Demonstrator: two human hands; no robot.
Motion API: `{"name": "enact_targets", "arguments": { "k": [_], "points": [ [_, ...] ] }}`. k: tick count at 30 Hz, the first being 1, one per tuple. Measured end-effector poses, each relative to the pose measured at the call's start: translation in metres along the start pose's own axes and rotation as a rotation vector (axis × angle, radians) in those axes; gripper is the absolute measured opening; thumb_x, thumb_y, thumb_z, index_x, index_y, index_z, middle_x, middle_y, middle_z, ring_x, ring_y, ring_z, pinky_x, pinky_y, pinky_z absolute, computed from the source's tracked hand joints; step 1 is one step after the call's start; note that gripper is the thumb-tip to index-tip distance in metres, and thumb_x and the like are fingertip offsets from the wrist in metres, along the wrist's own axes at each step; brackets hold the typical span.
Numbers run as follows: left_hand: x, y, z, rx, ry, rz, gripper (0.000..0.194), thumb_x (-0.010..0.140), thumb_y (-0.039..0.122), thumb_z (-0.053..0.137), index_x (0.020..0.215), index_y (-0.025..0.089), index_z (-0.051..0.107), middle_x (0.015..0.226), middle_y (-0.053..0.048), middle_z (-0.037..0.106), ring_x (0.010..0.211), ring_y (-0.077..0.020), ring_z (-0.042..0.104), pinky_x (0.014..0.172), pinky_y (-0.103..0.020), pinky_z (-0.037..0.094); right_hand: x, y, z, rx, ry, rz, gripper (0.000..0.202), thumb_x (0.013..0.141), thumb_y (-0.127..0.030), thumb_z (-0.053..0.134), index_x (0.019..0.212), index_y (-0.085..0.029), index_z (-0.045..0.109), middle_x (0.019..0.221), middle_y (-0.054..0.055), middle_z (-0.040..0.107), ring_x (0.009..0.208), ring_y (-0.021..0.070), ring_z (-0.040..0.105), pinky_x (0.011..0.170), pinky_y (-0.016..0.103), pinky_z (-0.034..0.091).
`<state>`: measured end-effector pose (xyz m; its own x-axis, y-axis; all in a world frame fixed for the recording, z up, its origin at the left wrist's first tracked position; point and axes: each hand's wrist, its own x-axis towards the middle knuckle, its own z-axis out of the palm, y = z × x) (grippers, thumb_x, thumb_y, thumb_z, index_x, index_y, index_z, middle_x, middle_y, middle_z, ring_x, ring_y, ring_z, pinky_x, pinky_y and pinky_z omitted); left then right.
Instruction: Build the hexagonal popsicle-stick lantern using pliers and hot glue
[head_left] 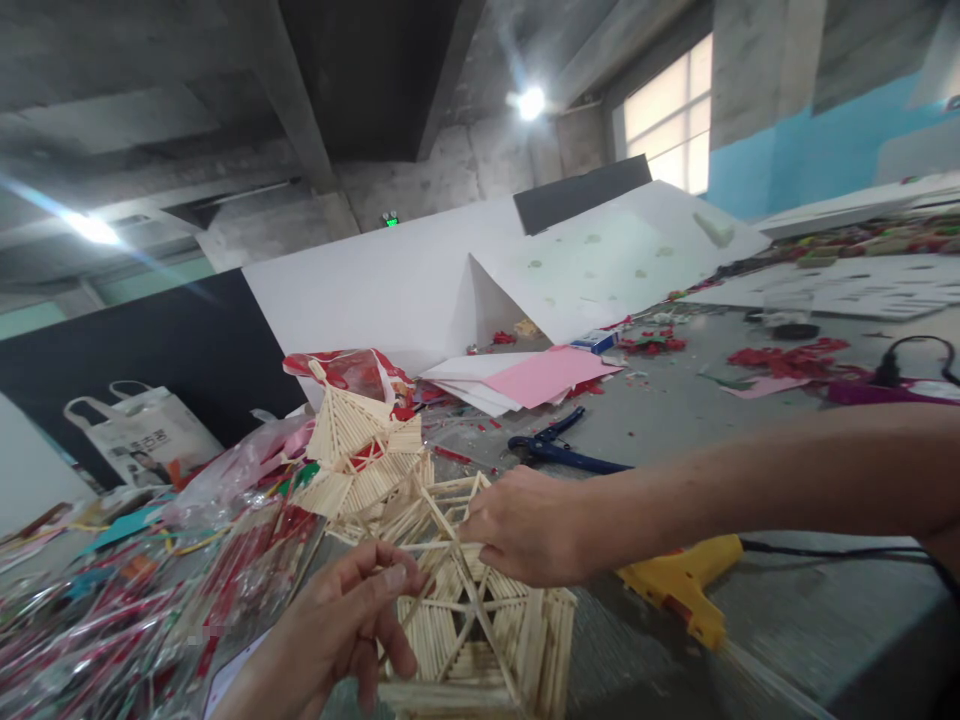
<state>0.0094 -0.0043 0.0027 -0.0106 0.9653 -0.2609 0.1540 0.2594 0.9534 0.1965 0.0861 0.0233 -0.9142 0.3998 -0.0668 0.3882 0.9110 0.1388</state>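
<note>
With left hand [367, 605] loosely half-curled and right hand [525, 525] bunched over the stick frame [480, 665] just beneath (impossible to confirm anything pinched in either), press gently to avoid skewing the spokes [491, 638].

Two lamps [532, 103] are glaring under a concrete ceiling [150, 110]; window [675, 105] is glowing upper right, blue-and-grey wall [795, 145] running beside it.

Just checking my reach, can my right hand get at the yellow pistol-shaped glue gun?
Likely yes: the yellow glue gun lies near your right hand, mostly in plain view, with nothing seen standing between them.
</note>
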Motion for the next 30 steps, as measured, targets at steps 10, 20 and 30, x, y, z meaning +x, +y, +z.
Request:
{"name": "enact_targets", "arguments": {
  "k": [10, 20, 30],
  "points": [
    [-0.005, 0.004, 0.005, -0.008, 0.08, -0.015, 0.033, 0.068, 0.044, 0.064, 0.085, 0.017, 0.055, 0.089, -0.005, 0.063, 0.048, -0.0086, 0.058, 0.031, -0.013, 0.033, -0.003, 0.008, 0.007, 0.065, 0.101, -0.018, 0.026, 0.082, -0.026, 0.044, 0.091, -0.014, 0.066, 0.088, 0.009, 0.067, 0.075, 0.018, 0.06, 0.054, 0.026, 0.032],
    [-0.008, 0.008, 0.009, 0.006, 0.103, -0.015, 0.033, 0.069, 0.043, 0.063, 0.085, 0.017, 0.053, 0.093, -0.006, 0.062, 0.052, -0.0093, 0.059, 0.032, -0.014, 0.034, -0.004, 0.012, 0.014, 0.069, 0.166, -0.026, 0.026, 0.082, -0.027, 0.044, 0.086, -0.015, 0.066, 0.083, 0.008, 0.066, 0.068, 0.0166, 0.059, 0.049, 0.026, 0.025],
    [-0.012, 0.014, 0.001, -0.005, 0.171, 0.001, 0.036, 0.067, 0.043, 0.067, 0.09, 0.016, 0.056, 0.085, -0.006, 0.065, 0.054, -0.0114, 0.059, 0.034, -0.016, 0.036, -0.013, 0.014, 0.001, 0.102, 0.215, -0.01, 0.024, 0.083, -0.026, 0.044, 0.083, -0.015, 0.064, 0.081, 0.006, 0.064, 0.067, 0.0137, 0.054, 0.052, 0.025, 0.027]
  ]
}}
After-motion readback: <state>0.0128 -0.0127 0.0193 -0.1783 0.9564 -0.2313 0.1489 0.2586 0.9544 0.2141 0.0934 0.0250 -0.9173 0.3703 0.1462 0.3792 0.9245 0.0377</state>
